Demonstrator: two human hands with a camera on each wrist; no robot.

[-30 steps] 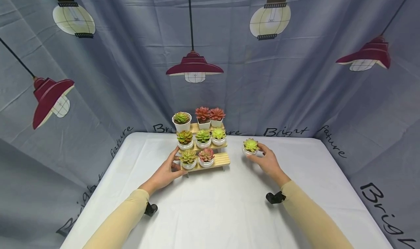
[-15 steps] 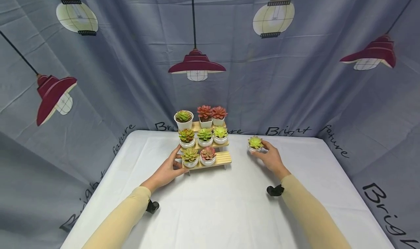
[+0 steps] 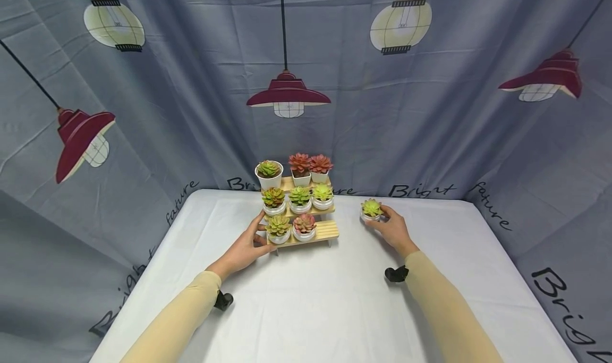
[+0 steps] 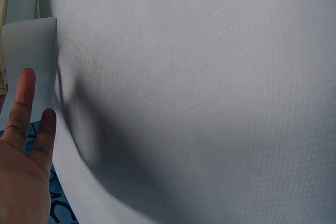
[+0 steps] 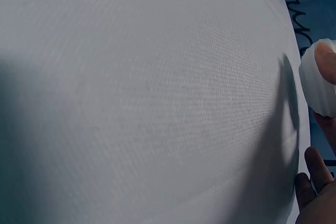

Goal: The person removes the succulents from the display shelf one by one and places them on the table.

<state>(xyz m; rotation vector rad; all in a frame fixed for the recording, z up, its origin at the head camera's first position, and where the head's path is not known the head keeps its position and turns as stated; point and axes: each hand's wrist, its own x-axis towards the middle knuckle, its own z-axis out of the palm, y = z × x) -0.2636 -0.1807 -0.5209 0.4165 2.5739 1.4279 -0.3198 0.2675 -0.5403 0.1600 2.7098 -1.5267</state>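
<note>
My left hand [image 3: 246,248] is at the left side of a tiered wooden stand [image 3: 326,229], its thumb by the front edge of the bottom step. In the left wrist view, straight fingers [image 4: 22,106] lie beside the stand's white side panel [image 4: 31,51]. To the right of the stand, my right hand [image 3: 394,230] pinches a small potted succulent [image 3: 371,208] with yellow-green leaves, upright in its white pot. The right wrist view shows that white pot [image 5: 317,90] partly, with a thumb pressed on it and a shadow on the cloth.
Several potted succulents stand on the steps: a reddish one [image 3: 304,224] and a green one [image 3: 278,226] at the bottom, green ones on the middle step, red ones [image 3: 300,162] on top. A white cloth [image 3: 306,299] covers the table. A grey-blue curtain [image 3: 344,124] hangs behind.
The right hand and its succulent have shifted slightly, first to the right and then a little back. The left hand stays at the stand. The head view has turned slightly.
</note>
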